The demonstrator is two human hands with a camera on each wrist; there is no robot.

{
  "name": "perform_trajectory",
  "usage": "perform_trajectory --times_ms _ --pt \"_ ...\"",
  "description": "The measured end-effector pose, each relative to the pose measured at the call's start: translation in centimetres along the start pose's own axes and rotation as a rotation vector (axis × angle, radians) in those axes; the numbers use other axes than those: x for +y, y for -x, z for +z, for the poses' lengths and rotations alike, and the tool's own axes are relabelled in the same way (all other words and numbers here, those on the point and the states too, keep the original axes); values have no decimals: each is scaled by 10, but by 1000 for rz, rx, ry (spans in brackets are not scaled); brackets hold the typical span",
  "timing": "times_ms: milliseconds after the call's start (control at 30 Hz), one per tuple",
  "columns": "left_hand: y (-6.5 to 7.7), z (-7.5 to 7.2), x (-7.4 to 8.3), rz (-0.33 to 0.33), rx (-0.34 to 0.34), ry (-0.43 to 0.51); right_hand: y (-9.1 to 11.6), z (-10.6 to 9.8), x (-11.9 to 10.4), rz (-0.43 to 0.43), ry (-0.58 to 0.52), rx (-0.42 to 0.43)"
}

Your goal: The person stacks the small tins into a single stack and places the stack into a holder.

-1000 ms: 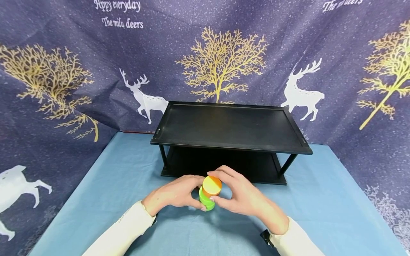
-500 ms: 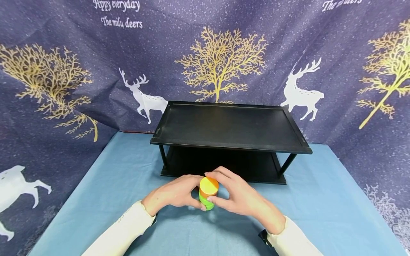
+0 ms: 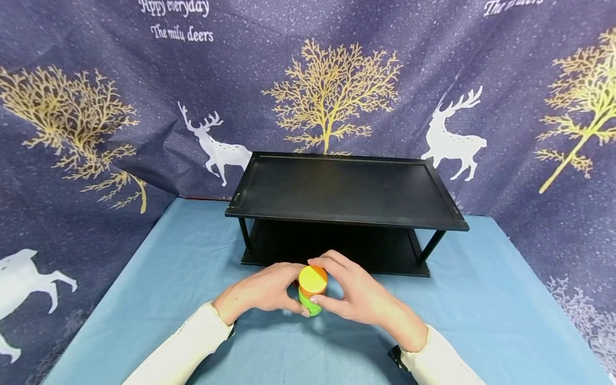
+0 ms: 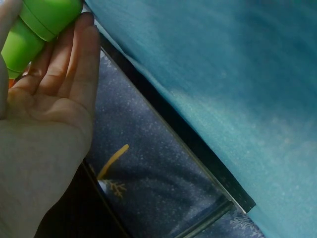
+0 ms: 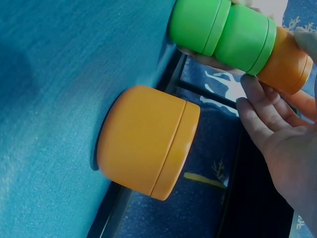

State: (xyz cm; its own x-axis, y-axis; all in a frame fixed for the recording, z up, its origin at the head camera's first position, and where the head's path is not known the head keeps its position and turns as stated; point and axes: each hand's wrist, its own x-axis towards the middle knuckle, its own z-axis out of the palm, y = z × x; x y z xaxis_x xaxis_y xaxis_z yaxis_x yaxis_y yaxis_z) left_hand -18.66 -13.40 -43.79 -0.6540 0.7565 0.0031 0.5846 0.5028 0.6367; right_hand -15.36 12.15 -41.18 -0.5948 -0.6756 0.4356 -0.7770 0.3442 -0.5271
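Two small green lidded jars (image 5: pixel 245 39) are stacked on the blue cloth, and a small orange lidded jar (image 3: pixel 313 279) sits on top of them. My left hand (image 3: pixel 264 289) holds the green jars from the left, thumb in front and fingers behind; its palm side shows in the left wrist view beside the green jars (image 4: pixel 49 17). My right hand (image 3: pixel 358 291) pinches the top orange jar between thumb and fingers. A further orange jar (image 5: pixel 146 141) stands upright on the cloth in the right wrist view; in the head view it is hidden.
Behind the hands stands a black two-tier rack (image 3: pixel 337 190), its lower shelf just beyond the fingers. Blue cloth (image 3: pixel 481 299) covers the table. A dark patterned curtain (image 3: pixel 366 32) with deer and trees hangs at the back and sides.
My right hand has shifted slightly left with the orange jar, which now lines up over the green jars. My left hand has stayed in place.
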Motion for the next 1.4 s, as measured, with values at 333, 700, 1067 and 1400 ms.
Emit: perform_trajectory --times_ms 333,700,1067,1400 --pt "0 -1 0 -12 -5 -15 1 0 1 27 -18 -8" --pt "0 0 0 -18 -8 -17 4 -6 2 65 -4 -25" --pt "0 1 1 -30 -8 4 11 -14 4 73 35 -23" --pt "-2 1 0 -31 -12 0 16 -23 9 131 56 -39"
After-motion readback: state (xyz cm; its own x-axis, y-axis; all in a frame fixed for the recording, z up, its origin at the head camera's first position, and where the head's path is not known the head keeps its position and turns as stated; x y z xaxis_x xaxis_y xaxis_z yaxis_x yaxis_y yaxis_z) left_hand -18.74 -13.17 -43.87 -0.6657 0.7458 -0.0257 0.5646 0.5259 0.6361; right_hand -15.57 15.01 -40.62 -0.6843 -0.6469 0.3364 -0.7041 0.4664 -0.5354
